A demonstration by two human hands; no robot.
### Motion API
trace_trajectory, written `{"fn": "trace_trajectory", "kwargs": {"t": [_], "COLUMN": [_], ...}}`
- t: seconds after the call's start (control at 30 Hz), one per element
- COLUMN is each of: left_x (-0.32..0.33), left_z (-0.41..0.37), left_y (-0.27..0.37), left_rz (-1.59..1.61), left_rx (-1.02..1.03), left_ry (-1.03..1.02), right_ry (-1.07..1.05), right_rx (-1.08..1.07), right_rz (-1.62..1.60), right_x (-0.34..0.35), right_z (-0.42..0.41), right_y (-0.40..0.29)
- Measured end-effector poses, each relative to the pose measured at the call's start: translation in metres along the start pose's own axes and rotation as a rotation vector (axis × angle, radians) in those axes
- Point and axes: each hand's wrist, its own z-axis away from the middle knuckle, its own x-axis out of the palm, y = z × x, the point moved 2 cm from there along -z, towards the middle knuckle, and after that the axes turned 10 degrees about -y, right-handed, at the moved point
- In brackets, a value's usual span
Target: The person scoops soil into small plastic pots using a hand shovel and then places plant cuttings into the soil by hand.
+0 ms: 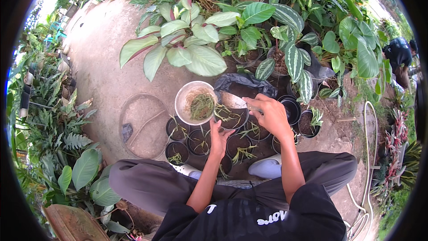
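My right hand (pixel 269 113) is closed around the handle of a metal trowel (pixel 232 100), whose blade lies over the rim of a black plastic pot (pixel 238 117) with soil and a small grassy plant. My left hand (pixel 220 137) supports that pot from below, fingers spread against its side. Just left of it is a whitish bowl (pixel 180 98) with green plant cuttings (pixel 202 106). Behind the trowel lies an open black plastic bag (pixel 267 88) with dark soil. Several black pots with soil and small plants stand between my feet, among them one at the left (pixel 177 154).
Large leafy potted plants (pixel 200 36) crowd the far side. Empty nested black pots (pixel 291 107) and a planted pot (pixel 309 124) stand at right. A round shallow ring (pixel 125 120) lies left on the concrete. A pale hose (pixel 367 160) runs along the right; another person (pixel 399 55) is beyond.
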Motion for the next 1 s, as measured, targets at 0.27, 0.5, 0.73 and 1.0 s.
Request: {"fn": "trace_trajectory", "kwargs": {"t": [0.27,0.5,0.73,1.0], "left_x": [0.001,-0.003,0.0,-0.005], "left_z": [0.001,-0.001,0.001,0.0], "left_y": [0.002,-0.001,-0.002,-0.004], "left_rz": [0.01,0.029,-0.02,0.018], "left_rx": [0.008,-0.002,-0.03,-0.038], "left_ry": [0.0,0.02,0.032,0.001], "right_ry": [0.021,-0.128,-0.21,-0.219], "right_rx": [0.048,0.068,0.027,-0.013], "right_rz": [0.014,0.021,-0.073,-0.2], "right_x": [-0.019,-0.024,-0.003,0.002], "right_z": [0.004,0.014,0.005,0.0], "right_y": [0.005,0.021,0.028,0.034]}}
